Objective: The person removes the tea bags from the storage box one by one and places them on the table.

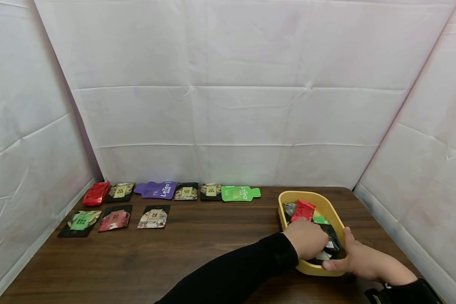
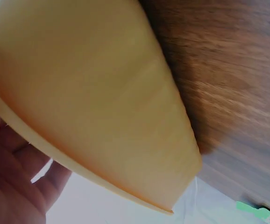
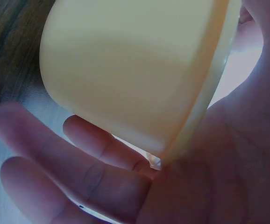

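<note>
1. Head view: the yellow tray [image 1: 338,219] sits at the table's [image 1: 197,253] right; the left hand [image 1: 308,238] reaches among its packets [image 1: 303,210], grip hidden.
2. Left wrist: only the tray's wall shows.
3. Right wrist: the right hand [image 3: 209,172] curls around the tray's rim.

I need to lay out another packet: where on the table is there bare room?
Bare wood runs across the middle of the table, between the beige packet of the front row and the yellow tub, and all along the near edge. The back row is filled up to the green LeTea pouch. The tub, with both hands, is crowded.
</note>
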`<state>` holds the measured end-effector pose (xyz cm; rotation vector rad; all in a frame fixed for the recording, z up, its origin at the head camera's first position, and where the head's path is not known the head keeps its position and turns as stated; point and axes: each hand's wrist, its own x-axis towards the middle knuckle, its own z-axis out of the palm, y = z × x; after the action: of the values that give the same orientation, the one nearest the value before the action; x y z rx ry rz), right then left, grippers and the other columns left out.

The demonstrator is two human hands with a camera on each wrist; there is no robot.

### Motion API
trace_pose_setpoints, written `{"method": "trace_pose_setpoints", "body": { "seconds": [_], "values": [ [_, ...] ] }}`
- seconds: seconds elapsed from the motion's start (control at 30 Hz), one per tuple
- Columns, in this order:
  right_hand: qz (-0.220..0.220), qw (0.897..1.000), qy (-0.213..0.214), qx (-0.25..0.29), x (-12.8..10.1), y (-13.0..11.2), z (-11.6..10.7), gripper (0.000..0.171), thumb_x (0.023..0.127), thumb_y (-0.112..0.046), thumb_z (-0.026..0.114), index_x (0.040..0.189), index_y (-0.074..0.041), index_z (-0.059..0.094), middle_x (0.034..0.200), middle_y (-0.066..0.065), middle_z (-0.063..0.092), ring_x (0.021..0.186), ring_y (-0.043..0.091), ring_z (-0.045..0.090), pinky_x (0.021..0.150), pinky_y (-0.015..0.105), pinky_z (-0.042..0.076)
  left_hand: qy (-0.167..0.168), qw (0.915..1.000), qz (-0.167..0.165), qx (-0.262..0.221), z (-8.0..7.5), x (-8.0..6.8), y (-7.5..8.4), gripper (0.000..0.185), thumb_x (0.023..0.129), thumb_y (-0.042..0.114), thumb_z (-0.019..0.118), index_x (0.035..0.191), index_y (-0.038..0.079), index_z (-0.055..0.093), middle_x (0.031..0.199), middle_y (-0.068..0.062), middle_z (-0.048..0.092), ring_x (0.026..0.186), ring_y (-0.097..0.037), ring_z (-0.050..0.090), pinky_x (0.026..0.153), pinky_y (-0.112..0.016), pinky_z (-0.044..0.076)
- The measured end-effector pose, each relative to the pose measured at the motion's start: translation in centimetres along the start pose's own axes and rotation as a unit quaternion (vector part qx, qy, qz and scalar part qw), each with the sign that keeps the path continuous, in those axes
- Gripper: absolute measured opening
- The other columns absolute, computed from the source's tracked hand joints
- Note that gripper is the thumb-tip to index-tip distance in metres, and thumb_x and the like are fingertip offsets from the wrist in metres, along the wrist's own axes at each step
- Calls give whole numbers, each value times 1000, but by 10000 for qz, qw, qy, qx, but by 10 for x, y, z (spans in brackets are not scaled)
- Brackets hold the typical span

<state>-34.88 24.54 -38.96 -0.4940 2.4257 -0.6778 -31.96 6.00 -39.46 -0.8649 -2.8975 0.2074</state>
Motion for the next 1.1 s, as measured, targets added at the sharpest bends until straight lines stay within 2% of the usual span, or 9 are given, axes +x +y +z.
{"method": "trace_pose_setpoints", "body": {
  "seconds": [0.13, 0.3, 0.47, 0.53, 0.6, 0.73, 0.8, 0.9, 1.1],
  "values": [
    [-53, 10000, 31, 26, 0, 0, 1, 131, 90, -49, 71, 136, 21, -29, 141, 55, -6, 133, 66, 6, 104, 73, 15, 186, 9995, 239, 47, -2, -6, -8, 11, 99, 32, 63, 94, 35, 72, 84, 20, 63, 76, 2, 55, 76, -23, 45],
    [-48, 10000, 44, 44, -1, -1, 2, 130, 90, -49, 71, 136, 21, -28, 140, 56, -2, 133, 66, 11, 103, 72, 20, 319, 9963, 375, -700, -7, -21, -22, 6, 94, 37, 71, 90, 33, 74, 80, 22, 60, 74, 6, 53, 67, -15, 44],
    [-86, 9999, 59, 61, -2, -1, 1, 130, 90, -48, 71, 136, 22, -28, 140, 57, -3, 133, 66, 10, 103, 72, 20, 983, 9829, 325, -1523, -15, -46, -43, 9, 99, 26, 66, 102, 25, 74, 91, 20, 65, 80, 8, 55, 72, -10, 42],
    [-96, 9999, 108, -7, -2, -1, 2, 130, 90, -49, 72, 136, 22, -27, 139, 57, -2, 133, 66, 10, 103, 72, 20, 1469, 9671, 81, -2077, -16, -58, -54, 10, 99, 25, 65, 104, 21, 73, 89, 18, 65, 75, 6, 55, 68, -11, 42],
    [-51, 9998, 160, -100, -1, 0, 2, 132, 88, -50, 72, 136, 22, -27, 139, 57, -3, 132, 67, 9, 103, 72, 19, 1793, 9329, -288, -3111, -18, -74, -66, 10, 99, 23, 65, 103, 16, 71, 84, 14, 65, 68, 3, 57, 62, -14, 45],
    [58, 9991, 268, -324, 1, -1, 2, 133, 87, -53, 73, 136, 24, -24, 137, 58, 1, 131, 67, 12, 103, 72, 20, 2195, 8035, -1137, -5416, -20, -114, -98, 11, 99, 17, 64, 103, 7, 63, 76, 2, 69, 59, -17, 66, 51, -28, 52],
    [131, 9990, 265, -331, 2, -2, 2, 133, 86, -54, 73, 137, 24, -22, 137, 59, 2, 131, 67, 13, 103, 72, 20, 2248, 7510, -1483, -6029, -16, -138, -116, 13, 101, 15, 61, 107, 4, 59, 77, -7, 70, 60, -31, 68, 51, -34, 55],
    [141, 9991, 255, -315, 3, -1, 4, 133, 86, -54, 73, 137, 24, -21, 136, 59, 4, 130, 67, 14, 103, 73, 20, 2271, 7101, -1980, -6364, -2, -173, -139, 18, 103, 15, 56, 113, 0, 55, 78, -13, 71, 58, -35, 66, 52, -36, 55],
    [68, 9988, 287, -385, 4, 1, 6, 133, 86, -54, 74, 136, 25, -21, 136, 59, 5, 130, 68, 15, 102, 73, 20, 2074, 6153, -3119, -6936, 34, -235, -173, 19, 106, 11, 46, 117, -4, 50, 86, -15, 70, 58, -19, 63, 57, -31, 51]
  ]
}}
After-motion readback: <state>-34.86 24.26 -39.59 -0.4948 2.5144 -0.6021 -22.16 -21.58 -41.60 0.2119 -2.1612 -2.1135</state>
